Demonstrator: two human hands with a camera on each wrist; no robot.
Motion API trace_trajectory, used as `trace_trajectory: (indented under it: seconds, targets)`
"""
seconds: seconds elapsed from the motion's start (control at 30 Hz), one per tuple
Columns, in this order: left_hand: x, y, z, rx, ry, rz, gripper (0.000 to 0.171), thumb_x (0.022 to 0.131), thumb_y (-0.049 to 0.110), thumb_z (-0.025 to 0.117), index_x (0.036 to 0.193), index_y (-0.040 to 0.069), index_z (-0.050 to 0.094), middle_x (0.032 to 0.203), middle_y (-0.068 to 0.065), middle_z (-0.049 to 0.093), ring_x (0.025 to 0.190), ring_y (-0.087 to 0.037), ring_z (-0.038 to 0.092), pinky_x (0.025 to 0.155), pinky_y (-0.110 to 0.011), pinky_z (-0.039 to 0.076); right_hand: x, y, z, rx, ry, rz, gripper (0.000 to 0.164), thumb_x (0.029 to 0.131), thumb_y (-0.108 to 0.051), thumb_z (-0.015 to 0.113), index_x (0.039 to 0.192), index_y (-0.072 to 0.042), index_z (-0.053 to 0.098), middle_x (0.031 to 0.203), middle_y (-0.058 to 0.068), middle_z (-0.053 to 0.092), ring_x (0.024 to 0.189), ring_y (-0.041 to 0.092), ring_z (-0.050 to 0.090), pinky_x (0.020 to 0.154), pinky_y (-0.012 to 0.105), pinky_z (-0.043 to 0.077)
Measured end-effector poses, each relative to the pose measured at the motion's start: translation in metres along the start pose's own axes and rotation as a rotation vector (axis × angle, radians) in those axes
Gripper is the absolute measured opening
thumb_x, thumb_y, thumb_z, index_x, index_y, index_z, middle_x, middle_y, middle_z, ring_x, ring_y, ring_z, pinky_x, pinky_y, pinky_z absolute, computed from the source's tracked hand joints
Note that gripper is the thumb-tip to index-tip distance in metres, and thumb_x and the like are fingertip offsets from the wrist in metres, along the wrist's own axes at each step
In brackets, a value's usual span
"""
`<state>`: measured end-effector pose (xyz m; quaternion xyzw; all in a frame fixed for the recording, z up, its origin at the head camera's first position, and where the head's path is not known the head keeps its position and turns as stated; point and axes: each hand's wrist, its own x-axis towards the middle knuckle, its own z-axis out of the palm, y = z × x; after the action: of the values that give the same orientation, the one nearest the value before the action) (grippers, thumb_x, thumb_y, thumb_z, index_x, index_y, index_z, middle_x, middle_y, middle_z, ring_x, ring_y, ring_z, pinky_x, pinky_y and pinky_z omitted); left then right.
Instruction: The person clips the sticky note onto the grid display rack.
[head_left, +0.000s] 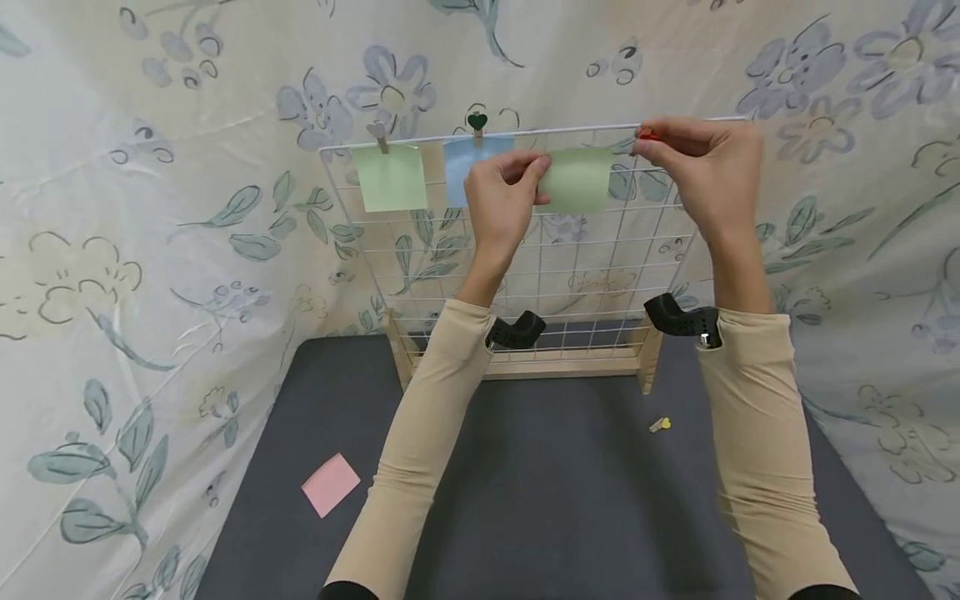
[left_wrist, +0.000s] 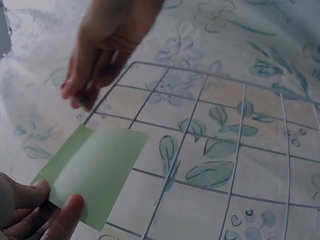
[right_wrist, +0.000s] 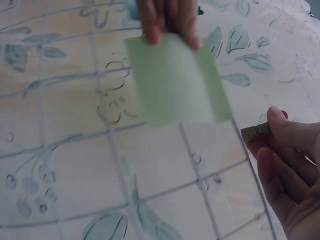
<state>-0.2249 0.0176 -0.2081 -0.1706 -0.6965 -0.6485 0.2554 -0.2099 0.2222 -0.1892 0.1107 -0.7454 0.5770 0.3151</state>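
Note:
My left hand point(head_left: 504, 200) pinches the left edge of a green paper note point(head_left: 581, 179) between thumb and fingers, holding it up against the white wire grid point(head_left: 555, 246). Just right of the note, near the top wire, my right hand point(head_left: 708, 167) holds a small wooden clothespin point(right_wrist: 256, 132) with a red end by thumb and fingers. Further left on the top wire hang a pale green note point(head_left: 392, 179), under a clothespin with a grey heart point(head_left: 377, 130), and a blue note point(head_left: 465, 167), under one with a dark green heart point(head_left: 477, 122). The left hand partly covers the blue note.
The grid stands in a wooden base point(head_left: 562, 368) on the dark table point(head_left: 547, 475). A pink note point(head_left: 331, 485) lies at the table's left, and a clothespin with a yellow heart point(head_left: 660, 425) lies right of centre. Floral cloth point(head_left: 187, 275) hangs behind.

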Motion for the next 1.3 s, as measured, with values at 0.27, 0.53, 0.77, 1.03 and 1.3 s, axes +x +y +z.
trace_trajectory:
  seconds: [0.27, 0.53, 0.77, 1.03, 1.3]
  targets:
    - [0.007, -0.001, 0.002, 0.009, 0.021, -0.03, 0.015, 0.093, 0.008, 0.068, 0.1, -0.004, 0.075, 0.091, -0.014, 0.074, 0.063, -0.021, 0.07, 0.055, -0.025, 0.061, 0.029, -0.023, 0.023, 0.02, -0.162, -0.049, 0.021, 0.085, -0.012, 0.075, 0.103, -0.001, 0.076, 0.086, -0.007, 0.073, 0.076, 0.014, 0.063, 0.047, 0.016, 0.044]
    - [0.011, 0.001, 0.002, 0.016, 0.029, -0.033, 0.016, 0.092, 0.01, 0.069, 0.1, -0.002, 0.076, 0.091, -0.013, 0.074, 0.062, -0.022, 0.069, 0.054, -0.025, 0.06, 0.036, -0.024, 0.035, -0.007, -0.233, -0.036, 0.017, 0.086, -0.012, 0.075, 0.099, -0.002, 0.077, 0.083, -0.008, 0.071, 0.058, 0.013, 0.049, 0.037, 0.018, 0.032]
    - [0.014, 0.001, 0.003, -0.011, 0.024, -0.039, 0.018, 0.093, 0.01, 0.068, 0.101, -0.004, 0.075, 0.094, -0.015, 0.074, 0.067, -0.021, 0.07, 0.055, -0.026, 0.061, 0.037, -0.026, 0.039, -0.038, -0.239, -0.022, 0.019, 0.086, -0.016, 0.076, 0.099, -0.002, 0.077, 0.082, -0.007, 0.071, 0.068, 0.016, 0.056, 0.037, 0.017, 0.034]
    - [0.014, -0.002, 0.005, -0.018, 0.038, -0.05, 0.018, 0.093, 0.008, 0.067, 0.103, -0.006, 0.074, 0.096, -0.017, 0.073, 0.072, -0.023, 0.071, 0.057, -0.027, 0.061, 0.037, -0.026, 0.044, -0.15, -0.253, -0.032, 0.025, 0.087, -0.02, 0.074, 0.103, -0.002, 0.077, 0.082, -0.011, 0.069, 0.069, 0.017, 0.056, 0.04, 0.016, 0.037]
    - [0.013, 0.003, 0.007, 0.002, 0.044, -0.047, 0.019, 0.094, 0.008, 0.066, 0.104, -0.007, 0.073, 0.098, -0.018, 0.073, 0.076, -0.022, 0.071, 0.059, -0.025, 0.061, 0.037, -0.026, 0.043, -0.134, -0.26, -0.02, 0.028, 0.086, -0.021, 0.077, 0.107, -0.002, 0.076, 0.084, -0.012, 0.07, 0.073, 0.015, 0.061, 0.047, 0.017, 0.045]
